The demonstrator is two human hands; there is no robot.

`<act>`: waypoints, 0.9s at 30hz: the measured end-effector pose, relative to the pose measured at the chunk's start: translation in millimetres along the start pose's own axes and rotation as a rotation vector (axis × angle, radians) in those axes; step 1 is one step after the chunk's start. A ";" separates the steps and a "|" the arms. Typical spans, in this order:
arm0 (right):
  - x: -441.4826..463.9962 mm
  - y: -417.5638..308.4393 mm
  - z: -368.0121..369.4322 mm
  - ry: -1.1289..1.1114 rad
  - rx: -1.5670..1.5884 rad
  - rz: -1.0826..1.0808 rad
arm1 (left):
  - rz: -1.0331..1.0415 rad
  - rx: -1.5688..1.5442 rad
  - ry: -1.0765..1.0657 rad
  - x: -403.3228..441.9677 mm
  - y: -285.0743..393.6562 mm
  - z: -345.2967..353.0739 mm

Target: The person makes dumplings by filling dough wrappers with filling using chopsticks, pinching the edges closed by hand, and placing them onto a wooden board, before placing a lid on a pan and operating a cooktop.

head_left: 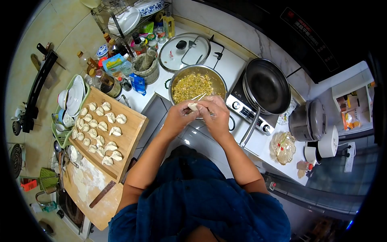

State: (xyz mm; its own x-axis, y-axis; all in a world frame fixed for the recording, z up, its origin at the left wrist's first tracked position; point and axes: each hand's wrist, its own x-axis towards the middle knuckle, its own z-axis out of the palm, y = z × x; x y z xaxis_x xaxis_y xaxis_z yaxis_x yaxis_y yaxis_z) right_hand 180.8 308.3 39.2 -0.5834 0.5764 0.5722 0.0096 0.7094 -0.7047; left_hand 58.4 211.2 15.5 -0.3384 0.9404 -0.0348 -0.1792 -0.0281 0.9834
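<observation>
My left hand [176, 117] and my right hand [218, 117] meet at the near edge of a metal bowl [221, 84]. Between their fingertips they pinch a small pale dumpling [193, 106], partly covered by the fingers. Chopped yellow-green filling [191, 85] lies in the bowl, and a pair of chopsticks [199, 97] rests in it just beyond my fingers. To the left, a wooden tray [132, 131] carries several shaped dumplings [102, 126] in rows. Below it, a floured board [105, 215] holds a flat dough wrapper [79, 176].
A frying pan [266, 82] sits on an induction cooker [246, 108] at the right. A glass lid [171, 56] lies behind the bowl. Bottles [105, 80] and a stone mortar [146, 72] crowd the back left. A dark cleaver-like blade [102, 194] rests on the floured board.
</observation>
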 end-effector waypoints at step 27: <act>-1.3 -0.4 10.0 -0.120 0.135 0.141 | 0.034 0.444 0.041 -5.0 9.4 1.2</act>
State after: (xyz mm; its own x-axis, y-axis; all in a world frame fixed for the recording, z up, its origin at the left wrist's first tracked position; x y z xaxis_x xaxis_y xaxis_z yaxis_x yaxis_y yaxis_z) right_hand 173.4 303.2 34.5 -0.6762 0.6079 0.4162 -0.0061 0.5603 -0.8283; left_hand 59.5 206.6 25.1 -0.3756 0.9268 0.0003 0.2432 0.0983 0.9650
